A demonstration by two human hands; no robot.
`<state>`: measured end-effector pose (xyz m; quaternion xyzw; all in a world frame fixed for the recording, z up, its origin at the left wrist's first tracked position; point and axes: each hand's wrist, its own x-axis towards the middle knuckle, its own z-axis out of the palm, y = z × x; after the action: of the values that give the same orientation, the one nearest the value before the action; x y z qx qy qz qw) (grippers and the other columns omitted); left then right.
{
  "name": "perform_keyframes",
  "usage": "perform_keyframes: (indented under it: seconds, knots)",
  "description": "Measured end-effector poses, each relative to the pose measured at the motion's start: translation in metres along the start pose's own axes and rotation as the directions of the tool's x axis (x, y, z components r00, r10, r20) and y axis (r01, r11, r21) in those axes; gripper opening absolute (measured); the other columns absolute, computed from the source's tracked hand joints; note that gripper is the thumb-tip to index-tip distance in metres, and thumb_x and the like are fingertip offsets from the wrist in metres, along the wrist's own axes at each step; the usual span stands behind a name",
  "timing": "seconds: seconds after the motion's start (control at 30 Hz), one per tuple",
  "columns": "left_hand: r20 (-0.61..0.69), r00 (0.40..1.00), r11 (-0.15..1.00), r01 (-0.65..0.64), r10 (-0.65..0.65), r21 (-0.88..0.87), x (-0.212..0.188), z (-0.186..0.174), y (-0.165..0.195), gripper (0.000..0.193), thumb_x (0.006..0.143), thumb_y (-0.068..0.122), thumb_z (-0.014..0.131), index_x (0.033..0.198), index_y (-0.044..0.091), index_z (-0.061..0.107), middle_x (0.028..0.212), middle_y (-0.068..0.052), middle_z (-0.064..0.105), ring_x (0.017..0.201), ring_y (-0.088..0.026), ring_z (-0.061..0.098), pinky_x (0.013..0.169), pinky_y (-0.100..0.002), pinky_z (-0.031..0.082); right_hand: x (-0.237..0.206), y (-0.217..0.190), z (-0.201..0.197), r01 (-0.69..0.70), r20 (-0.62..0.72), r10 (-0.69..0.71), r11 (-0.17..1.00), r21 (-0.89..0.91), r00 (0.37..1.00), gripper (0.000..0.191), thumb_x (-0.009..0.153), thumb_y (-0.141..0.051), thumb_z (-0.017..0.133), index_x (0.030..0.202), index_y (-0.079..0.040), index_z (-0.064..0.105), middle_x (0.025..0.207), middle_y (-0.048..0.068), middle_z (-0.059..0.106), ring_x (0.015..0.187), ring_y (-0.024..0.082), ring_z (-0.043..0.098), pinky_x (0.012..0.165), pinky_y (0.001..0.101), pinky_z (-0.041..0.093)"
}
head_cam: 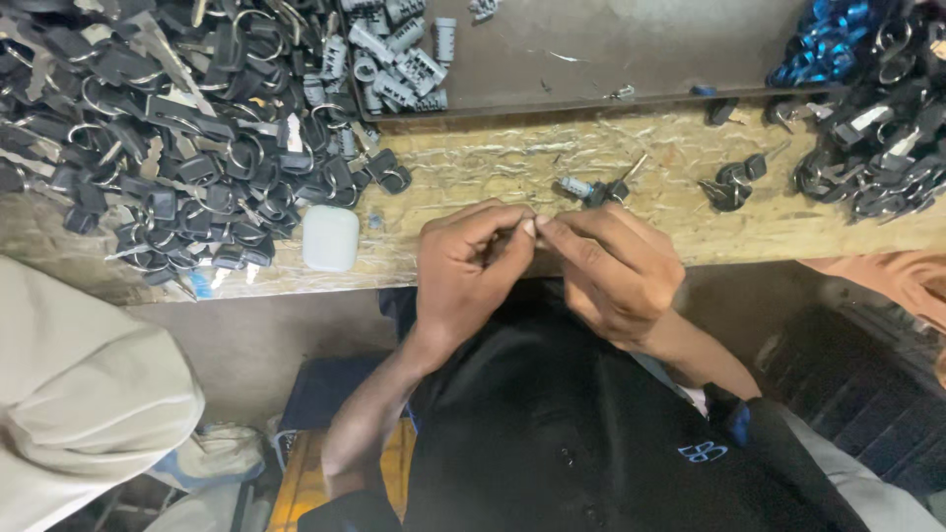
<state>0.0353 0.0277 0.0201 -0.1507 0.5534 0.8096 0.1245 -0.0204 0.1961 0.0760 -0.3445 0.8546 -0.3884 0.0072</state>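
Fingers [527, 229] of both hands pinched together on one small part just over the table [552, 222] edge; left hand [468, 276] and right hand [611, 271] touch at the tips. Part mostly hidden by the fingertips, can't tell what it is. Looks like fitting or checking by feel, needs a steady pinch. Key [596, 187] lies just beyond, key pile [168, 138] far left, white case [330, 238] beside it. Right-edge pile cut off

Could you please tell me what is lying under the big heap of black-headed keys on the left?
The heap of keys rests on the chipboard bench, bare beside it. A white case lies at its edge. Whatever sits beneath the heap is covered.
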Motion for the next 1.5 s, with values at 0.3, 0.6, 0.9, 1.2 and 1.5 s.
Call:
perform_keyframes:
  seconds: [0.3,0.6,0.9,1.2,1.5]
  knots:
    - [-0.323,0.945,0.995,-0.078,0.052,-0.067,0.007,-0.007,-0.027,0.004,0.099,0.001,0.072,0.102,-0.002,0.072,0.083,0.005,0.061,0.071,-0.001,0.047,0.061,-0.02,0.037,0.086,0.046,0.011,-0.382,0.156,0.359,0.909,0.167,0.92,0.005,0.099,0.0,0.072,0.102,0.001,0.076,0.081,0.014,0.072,0.069,0.015,0.068,0.06,0.0336,0.052]
    - [-0.391,0.912,0.991,-0.132,0.123,0.006,0.008,-0.015,-0.034,0.005,0.1,0.004,0.07,0.097,0.0,0.067,0.083,0.007,0.059,0.071,0.001,0.047,0.062,-0.019,0.037,0.116,0.035,0.044,-0.082,0.077,0.101,0.972,-0.22,0.992,0.019,0.1,0.006,0.075,0.118,0.002,0.067,0.104,0.015,0.066,0.091,0.033,0.064,0.082,0.0399,0.052]
    - [-0.309,0.95,0.997,-0.064,0.05,-0.034,0.006,-0.008,-0.039,0.005,0.104,0.003,0.068,0.1,-0.001,0.068,0.08,0.008,0.053,0.07,0.0,0.042,0.06,-0.02,0.033,0.102,0.059,0.05,0.026,0.164,-0.012,0.996,-0.086,0.986,0.025,0.093,0.002,0.08,0.114,0.002,0.065,0.105,0.016,0.066,0.096,0.038,0.062,0.083,0.0443,0.05]
    - [-0.034,0.993,0.877,0.086,-0.116,-0.473,0.001,-0.009,-0.007,0.017,0.108,0.007,0.054,0.098,-0.004,0.062,0.088,-0.008,0.062,0.064,-0.011,0.057,0.054,-0.025,0.044,0.066,0.061,-0.016,-0.164,0.109,0.196,0.954,-0.251,0.974,0.025,0.096,0.004,0.076,0.12,0.002,0.066,0.107,0.019,0.062,0.095,0.036,0.063,0.082,0.0408,0.05]
    - [0.326,0.921,0.756,0.366,-0.212,-0.542,0.016,0.016,0.023,0.017,0.106,0.008,0.061,0.098,-0.007,0.065,0.081,-0.009,0.063,0.055,-0.01,0.052,0.045,-0.025,0.036,-0.02,0.011,-0.029,-0.32,0.024,0.336,0.871,0.373,0.942,0.027,0.095,0.009,0.073,0.12,0.005,0.064,0.116,0.019,0.071,0.107,0.025,0.073,0.093,0.0309,0.059]
